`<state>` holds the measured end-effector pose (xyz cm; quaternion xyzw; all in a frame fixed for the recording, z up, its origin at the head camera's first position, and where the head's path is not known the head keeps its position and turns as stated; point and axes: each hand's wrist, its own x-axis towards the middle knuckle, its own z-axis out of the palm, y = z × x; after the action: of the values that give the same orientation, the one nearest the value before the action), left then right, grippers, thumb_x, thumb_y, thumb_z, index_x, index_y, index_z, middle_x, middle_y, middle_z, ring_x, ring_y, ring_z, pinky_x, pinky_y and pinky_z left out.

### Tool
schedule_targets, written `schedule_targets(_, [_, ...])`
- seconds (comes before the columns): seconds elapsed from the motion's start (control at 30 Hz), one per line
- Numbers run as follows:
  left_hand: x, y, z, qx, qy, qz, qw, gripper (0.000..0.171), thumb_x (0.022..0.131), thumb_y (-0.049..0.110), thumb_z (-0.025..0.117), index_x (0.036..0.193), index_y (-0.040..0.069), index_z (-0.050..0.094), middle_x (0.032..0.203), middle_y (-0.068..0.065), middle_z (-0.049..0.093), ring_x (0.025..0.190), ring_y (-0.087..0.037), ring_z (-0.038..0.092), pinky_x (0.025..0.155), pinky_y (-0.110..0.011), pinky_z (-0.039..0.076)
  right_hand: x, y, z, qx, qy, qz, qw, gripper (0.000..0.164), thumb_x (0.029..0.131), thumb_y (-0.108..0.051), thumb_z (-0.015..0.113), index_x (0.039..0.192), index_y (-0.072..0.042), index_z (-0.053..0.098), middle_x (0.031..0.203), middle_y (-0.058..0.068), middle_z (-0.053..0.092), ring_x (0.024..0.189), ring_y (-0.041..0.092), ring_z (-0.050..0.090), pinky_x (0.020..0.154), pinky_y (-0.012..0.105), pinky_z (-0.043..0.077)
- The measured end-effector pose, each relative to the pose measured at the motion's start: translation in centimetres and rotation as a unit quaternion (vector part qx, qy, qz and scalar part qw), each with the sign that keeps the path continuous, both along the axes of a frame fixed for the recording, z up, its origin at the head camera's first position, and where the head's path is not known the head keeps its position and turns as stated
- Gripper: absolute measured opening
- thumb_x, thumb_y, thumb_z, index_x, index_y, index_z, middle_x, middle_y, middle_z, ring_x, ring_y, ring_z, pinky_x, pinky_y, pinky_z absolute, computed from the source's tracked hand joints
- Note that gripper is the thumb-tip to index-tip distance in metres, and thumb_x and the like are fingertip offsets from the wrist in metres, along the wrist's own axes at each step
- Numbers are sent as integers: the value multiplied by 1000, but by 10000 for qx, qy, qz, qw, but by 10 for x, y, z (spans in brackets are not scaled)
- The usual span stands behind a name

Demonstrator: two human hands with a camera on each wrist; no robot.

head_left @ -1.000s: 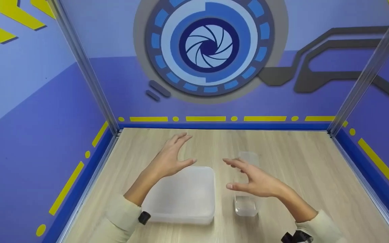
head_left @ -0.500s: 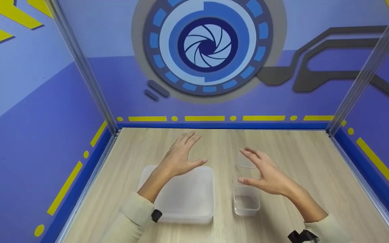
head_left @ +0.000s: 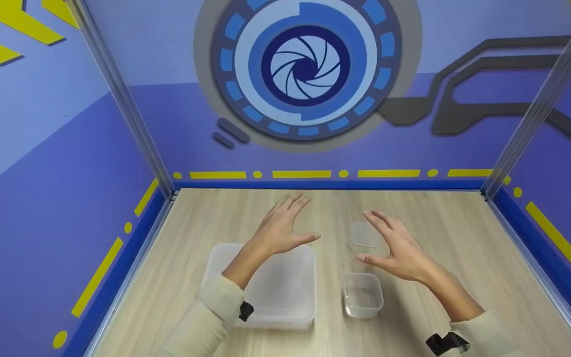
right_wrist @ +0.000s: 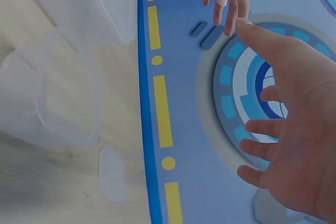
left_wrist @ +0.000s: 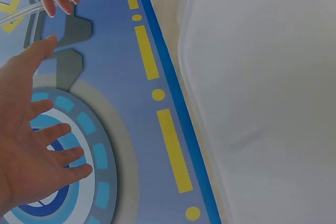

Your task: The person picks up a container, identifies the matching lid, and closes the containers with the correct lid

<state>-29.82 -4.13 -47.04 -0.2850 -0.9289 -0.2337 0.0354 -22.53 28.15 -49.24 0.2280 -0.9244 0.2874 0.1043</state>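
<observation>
On the wooden table (head_left: pixel 454 238), seen from the head: big whitish tub (head_left: pixel 285 290) to the left, small clear box (head_left: pixel 363 297) just beside it on the right, a thin clear lid (head_left: pixel 362 235) (or so it looks, lying flat) beyond the box. Right wrist view shows the box's rim and mouth from lower down, the lid apart from it, and one corner of the tub. Left wrist view gives mostly tub, its wall large at the right, plus the palm side of the left hand (head_left: pixel 280 232), which the head view hides. Whether the box holds anything, cannot tell.

Around: patterned wall (head_left: pixel 166 129) behind, blue and purple with a big ringed emblem; metal posts (head_left: pixel 122 94) at both rear corners. Pale sleeves (head_left: pixel 201 317), a black band (head_left: pixel 247 311) at the left cuff, a similar dark one at the right. Left forearm blocks part of the tub from the head; right hand (head_left: pixel 404 250) lies near the lid in that view.

Pose: both hands raised, clear of tub and box, thumbs turned toward each other. Left fingers apart and loosely extended, thumb well out; right fingers likewise slightly spread, thumb apart.
</observation>
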Motion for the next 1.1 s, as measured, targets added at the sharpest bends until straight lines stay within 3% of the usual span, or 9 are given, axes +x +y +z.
schedule_targets(0.3, [-8, 17, -8, 75, 108, 51, 9999, 95, 90, 62, 77, 167, 25, 36, 173, -2, 28, 161, -27, 23, 125, -56, 29, -7, 9, -2, 363, 189, -204, 9990, 100, 88, -52, 85, 166, -16, 36, 167, 19, 35, 149, 50, 35, 110, 80, 29])
schedule_targets(0.63, [-14, 42, -16, 395, 345, -99, 9986, 88, 92, 55, 80, 164, 24, 41, 171, -4, 34, 158, -30, 30, 123, -55, 33, -16, 20, -11, 493, 185, -346, 9980, 101, 86, -51, 87, 165, -13, 38, 165, 22, 38, 147, 52, 38, 107, 80, 35])
schedule_targets(1.1, [-20, 64, -30, 174, 66, -162, 9997, 88, 90, 53, 83, 163, 23, 43, 169, -4, 38, 156, -25, 34, 122, -51, 37, -23, 28, -18, 581, 204, -478, 9970, 99, 86, -46, 89, 164, -10, 39, 162, 24, 41, 144, 51, 41, 105, 79, 37])
